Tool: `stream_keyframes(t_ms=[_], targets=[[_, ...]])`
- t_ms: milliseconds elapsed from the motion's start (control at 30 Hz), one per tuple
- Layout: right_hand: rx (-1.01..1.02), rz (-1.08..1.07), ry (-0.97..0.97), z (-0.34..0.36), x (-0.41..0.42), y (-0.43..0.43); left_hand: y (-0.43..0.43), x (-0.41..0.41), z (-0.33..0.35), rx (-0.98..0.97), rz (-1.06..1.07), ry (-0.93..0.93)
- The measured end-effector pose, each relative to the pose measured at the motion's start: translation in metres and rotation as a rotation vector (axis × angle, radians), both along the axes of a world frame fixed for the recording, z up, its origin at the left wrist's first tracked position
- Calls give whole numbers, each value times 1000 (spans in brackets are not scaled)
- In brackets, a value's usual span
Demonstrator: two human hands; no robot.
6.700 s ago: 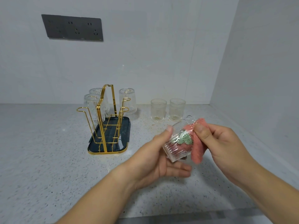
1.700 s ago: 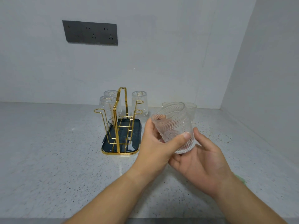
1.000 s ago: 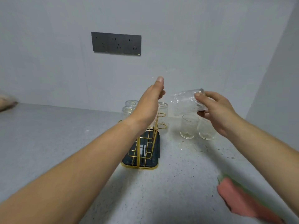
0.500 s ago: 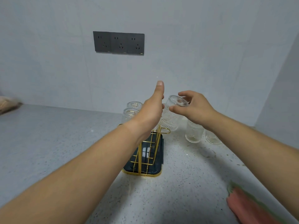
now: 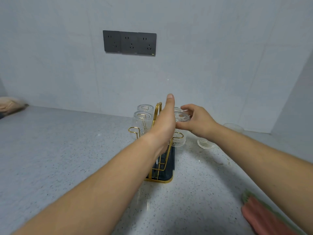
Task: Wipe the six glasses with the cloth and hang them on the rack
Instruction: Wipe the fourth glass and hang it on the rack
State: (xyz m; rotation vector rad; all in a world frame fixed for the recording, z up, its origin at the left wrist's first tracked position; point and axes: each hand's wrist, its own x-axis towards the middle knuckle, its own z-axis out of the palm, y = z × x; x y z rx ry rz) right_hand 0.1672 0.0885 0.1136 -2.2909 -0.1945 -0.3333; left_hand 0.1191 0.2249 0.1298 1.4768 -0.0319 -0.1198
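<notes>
Behind, socket panel (image 5: 129, 43) on pale wall (image 5: 220, 65); speckled counter (image 5: 59, 150); right hand (image 5: 199, 123) grips glass (image 5: 182, 117), left hand (image 5: 165, 122) flat

gold rack (image 5: 158, 109), pink cloth (image 5: 264, 217)

I see open bench (image 5: 67, 150) left of the left hand (image 5: 165, 126). Between the hands, the rack (image 5: 157, 107), hung glasses (image 5: 142, 121) and the glass (image 5: 182, 116) gripped by the right hand (image 5: 198, 122) block passage. Standing glasses (image 5: 205, 144) crowd its wrist, and the cloth (image 5: 264, 216) lies beside that forearm.

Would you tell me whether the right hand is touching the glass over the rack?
Touching: in the head view the right hand grips the inverted glass by its base.
</notes>
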Motion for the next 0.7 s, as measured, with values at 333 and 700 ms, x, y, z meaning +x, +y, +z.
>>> stream_keyframes(t_ms=[333, 700], targets=[[0, -12, 8, -14, 8, -3, -7, 10, -12, 9, 11, 28], [51, -31, -2, -26, 10, -7, -12, 22, -29, 25, 13, -21]])
